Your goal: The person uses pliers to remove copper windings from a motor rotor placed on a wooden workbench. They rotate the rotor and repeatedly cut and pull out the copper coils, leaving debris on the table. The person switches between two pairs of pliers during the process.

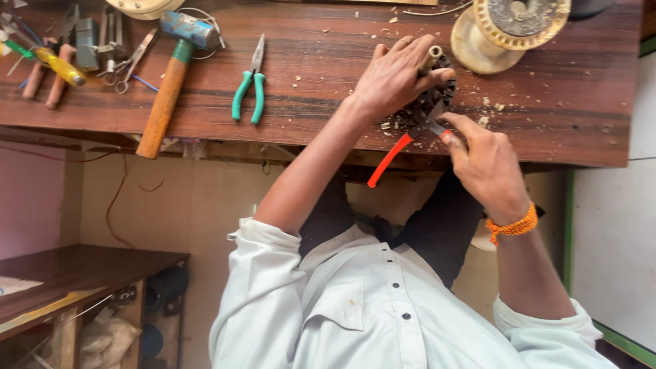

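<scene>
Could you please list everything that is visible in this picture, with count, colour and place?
workbench: one, dark brown wood, across the top
dark round part: one, black, under the left hand
red-handled pliers: one, at the bench edge, in the right hand
green-handled pliers: one, middle of the bench
hammer: one, blue head, wooden handle, left
yellow screwdriver: one, far left
spool: one, cream, top right
left hand: covers the dark part
right hand: orange thread at the wrist
</scene>
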